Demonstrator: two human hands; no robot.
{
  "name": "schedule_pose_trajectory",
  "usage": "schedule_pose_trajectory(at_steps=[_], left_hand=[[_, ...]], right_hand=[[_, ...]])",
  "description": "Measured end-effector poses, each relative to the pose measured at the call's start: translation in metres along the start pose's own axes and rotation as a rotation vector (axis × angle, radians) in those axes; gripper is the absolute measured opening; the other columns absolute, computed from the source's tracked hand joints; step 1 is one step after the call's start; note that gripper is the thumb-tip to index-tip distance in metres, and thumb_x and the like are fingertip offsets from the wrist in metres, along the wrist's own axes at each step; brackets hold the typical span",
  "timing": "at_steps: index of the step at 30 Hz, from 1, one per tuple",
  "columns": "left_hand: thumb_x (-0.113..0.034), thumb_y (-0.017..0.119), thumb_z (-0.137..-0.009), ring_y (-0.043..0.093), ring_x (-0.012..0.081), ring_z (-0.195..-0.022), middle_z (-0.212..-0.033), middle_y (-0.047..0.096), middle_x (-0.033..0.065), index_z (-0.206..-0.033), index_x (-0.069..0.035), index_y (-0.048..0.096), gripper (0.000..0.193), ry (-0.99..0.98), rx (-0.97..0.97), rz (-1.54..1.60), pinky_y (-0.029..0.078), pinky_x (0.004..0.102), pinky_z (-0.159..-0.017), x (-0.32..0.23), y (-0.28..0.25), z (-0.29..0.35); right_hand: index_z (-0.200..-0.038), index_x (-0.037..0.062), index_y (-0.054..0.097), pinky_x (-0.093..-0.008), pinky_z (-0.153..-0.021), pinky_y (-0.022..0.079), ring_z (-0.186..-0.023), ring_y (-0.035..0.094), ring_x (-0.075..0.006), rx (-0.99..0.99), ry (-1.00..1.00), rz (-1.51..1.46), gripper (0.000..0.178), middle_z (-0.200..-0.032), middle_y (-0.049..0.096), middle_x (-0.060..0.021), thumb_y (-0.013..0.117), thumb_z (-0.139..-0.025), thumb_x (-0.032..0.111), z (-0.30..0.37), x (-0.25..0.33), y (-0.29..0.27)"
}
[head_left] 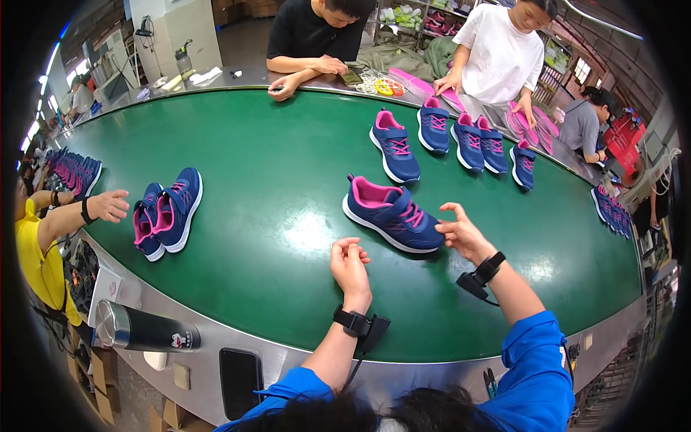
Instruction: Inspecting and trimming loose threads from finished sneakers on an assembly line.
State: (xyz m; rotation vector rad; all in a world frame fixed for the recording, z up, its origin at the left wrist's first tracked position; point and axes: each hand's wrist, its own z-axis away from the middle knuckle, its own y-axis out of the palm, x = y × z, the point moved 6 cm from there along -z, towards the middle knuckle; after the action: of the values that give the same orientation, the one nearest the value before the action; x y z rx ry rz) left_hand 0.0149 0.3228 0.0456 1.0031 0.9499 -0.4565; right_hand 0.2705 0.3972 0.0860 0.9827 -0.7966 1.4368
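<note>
In front of me a navy blue sneaker (pixel 392 219) with pink lining, pink laces and a white sole rests on the green belt, its toe pointing right. My right hand (pixel 464 234) is at the toe, fingers apart; the thumb side touches or nearly touches the shoe. My left hand (pixel 350 272) hovers below the shoe's near side with loosely bent fingers and nothing visible in it. Both wrists wear black straps with small devices. Beyond the shoe, another matching sneaker (pixel 396 147) lies on the belt.
More matching sneakers (pixel 469 144) stand far right, and a pair (pixel 169 212) sits left near a co-worker's hand (pixel 108 206). Two people work across the belt beside pink insole-shaped pieces (pixel 529 122). A black thermos (pixel 147 327) and a phone (pixel 240 381) lie on the near metal edge.
</note>
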Motion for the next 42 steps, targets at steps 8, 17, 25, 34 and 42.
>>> schedule_pose_trajectory(at_steps=[8, 17, 25, 34, 42], left_hand=[[-0.005, 0.047, -0.092, 0.05, 0.008, -0.069, -0.082, 0.052, 0.0007, -0.095, -0.006, 0.056, 0.01, -0.026, -0.083, 0.026, 0.045, 0.0228, -0.061, 0.001, -0.006, 0.001], [-0.007, 0.047, -0.092, 0.05, 0.0083, -0.067, -0.077, 0.051, -0.001, -0.093, -0.007, 0.058, 0.011, -0.042, -0.1, 0.058, 0.045, 0.0228, -0.061, -0.003, -0.006, 0.005], [-0.02, 0.045, -0.096, 0.047, 0.0124, -0.093, -0.105, 0.049, 0.0027, -0.106, -0.008, 0.051, 0.017, 0.253, -0.379, 0.074, 0.04, 0.0303, -0.082, -0.026, -0.035, -0.011], [-0.025, 0.044, -0.097, 0.047, 0.0188, -0.121, -0.132, 0.052, 0.0089, -0.131, -0.004, 0.052, 0.04, 0.243, 0.258, -0.179, 0.032, 0.0317, -0.103, -0.028, 0.012, -0.003], [-0.033, 0.057, -0.092, 0.044, 0.0298, -0.129, -0.136, 0.048, 0.0216, -0.134, 0.004, 0.047, 0.057, 0.278, 0.492, -0.513, 0.032, 0.0361, -0.108, -0.007, 0.037, 0.009]], right_hand=[[-0.119, 0.0218, 0.035, -0.0293, -0.055, 0.051, -0.06, 0.048, -0.011, -0.153, -0.189, -0.232, 0.053, -0.103, 0.05, -0.0083, 0.064, -0.08, 0.0, -0.081, 0.015, 0.074], [-0.11, 0.0175, 0.046, -0.0254, -0.05, 0.049, -0.062, 0.051, -0.0115, -0.199, -0.153, -0.116, 0.044, -0.089, 0.05, -0.005, 0.066, -0.075, -0.001, -0.112, 0.031, 0.083], [-0.099, 0.0133, 0.051, -0.0223, -0.046, 0.046, -0.065, 0.053, -0.0058, 0.238, -0.38, 0.526, 0.029, -0.087, 0.053, 0.0004, 0.067, -0.076, 0.007, 0.001, 0.109, 0.056], [-0.122, 0.0123, 0.049, -0.0266, -0.055, 0.055, -0.084, 0.059, -0.0138, 0.086, -0.316, 0.655, 0.042, -0.125, 0.05, -0.0095, 0.06, -0.083, 0.004, 0.016, 0.079, -0.018], [-0.141, -0.0027, 0.023, -0.0331, -0.057, 0.059, -0.096, 0.062, -0.0233, 0.033, -0.024, 0.393, 0.079, -0.117, 0.048, -0.0176, 0.065, -0.088, 0.038, 0.119, -0.037, 0.007]])
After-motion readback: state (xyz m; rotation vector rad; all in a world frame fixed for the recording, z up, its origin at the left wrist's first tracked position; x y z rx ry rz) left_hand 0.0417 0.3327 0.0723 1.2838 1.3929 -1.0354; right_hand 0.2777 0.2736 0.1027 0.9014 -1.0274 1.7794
